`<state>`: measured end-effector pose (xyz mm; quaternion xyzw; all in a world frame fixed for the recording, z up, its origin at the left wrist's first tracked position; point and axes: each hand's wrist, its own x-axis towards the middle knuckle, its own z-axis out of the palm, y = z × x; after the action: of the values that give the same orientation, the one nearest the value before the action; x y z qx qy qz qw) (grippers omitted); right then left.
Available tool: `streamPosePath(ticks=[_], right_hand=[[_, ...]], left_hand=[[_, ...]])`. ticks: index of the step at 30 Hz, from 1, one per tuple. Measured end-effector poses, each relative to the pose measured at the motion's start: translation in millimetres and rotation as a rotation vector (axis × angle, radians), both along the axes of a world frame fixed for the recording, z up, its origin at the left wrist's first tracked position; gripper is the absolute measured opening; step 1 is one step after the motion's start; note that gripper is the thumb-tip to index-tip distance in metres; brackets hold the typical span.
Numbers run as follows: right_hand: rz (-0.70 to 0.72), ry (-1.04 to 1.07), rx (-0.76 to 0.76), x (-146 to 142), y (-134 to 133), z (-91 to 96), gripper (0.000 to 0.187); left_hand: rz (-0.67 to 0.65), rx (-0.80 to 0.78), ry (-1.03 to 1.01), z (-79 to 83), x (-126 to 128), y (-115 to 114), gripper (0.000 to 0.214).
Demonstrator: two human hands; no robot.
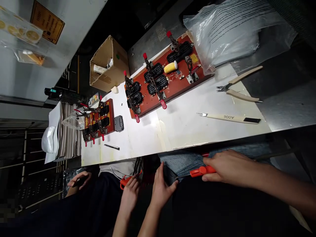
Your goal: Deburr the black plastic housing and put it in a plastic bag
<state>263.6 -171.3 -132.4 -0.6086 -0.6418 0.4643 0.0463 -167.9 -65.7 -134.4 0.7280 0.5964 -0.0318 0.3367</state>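
Tool (202,170): orange, thin-shafted | right hand (228,167): gripping it | left hand (161,188): pinching dark part (169,175)

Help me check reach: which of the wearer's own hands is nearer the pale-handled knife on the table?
Right. The right hand, gripping an orange handle, is below the pale-handled knife in the picture; the left hand is farther off, below and to its left.
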Motion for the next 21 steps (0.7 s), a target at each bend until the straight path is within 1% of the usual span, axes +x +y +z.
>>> streamPosePath(ticks=[3,5,7,8,10,12,14,16,17,19,21], right_hand=[[-0.029,-0.053,-0.026,12,-4,2.3,0.047],[-0.054,-0.04,-0.038,20,-9,4.7,0.042],[-0.06,0.07,-0.04,27,-14,6.3,0.034],[-0.067,0.119,-0.04,30,-17,6.6,0.032],[-0.084,0.153,-0.024,34,-22,7.0,0.034],[-0.084,0.129,-0.003,38,-28,9.8,0.035],[-0.066,0.096,0.04,44,-34,17.0,0.025],[-0.078,0.052,0.129,54,-43,26.2,0.015],[-0.109,0.016,0.173,61,-48,30.5,0.012],[-0.223,-0.101,0.202,76,-64,36.8,0.015],[-0.376,-0.25,0.147,88,-87,39.2,0.034]], left_hand=[[0.054,0.028,0.028,7.7,-43,23,0.058],[0.048,0.072,0.04,6.6,-59,31,0.059],[0.029,0.122,0.053,2.9,-65,37,0.056],[0.02,0.142,0.056,0.8,-64,41,0.055],[0.003,0.159,0.053,-4.1,-56,50,0.053],[-0.017,0.142,0.036,-10.8,-36,58,0.053],[-0.041,0.089,0.009,-19.8,-4,56,0.055],[-0.058,0.01,-0.014,-27.1,37,43,0.059],[-0.061,-0.041,-0.013,-28.2,58,33,0.063],[-0.06,-0.139,0.025,-23.4,99,15,0.071],[-0.094,-0.199,0.056,-11.3,132,5,0.074]])
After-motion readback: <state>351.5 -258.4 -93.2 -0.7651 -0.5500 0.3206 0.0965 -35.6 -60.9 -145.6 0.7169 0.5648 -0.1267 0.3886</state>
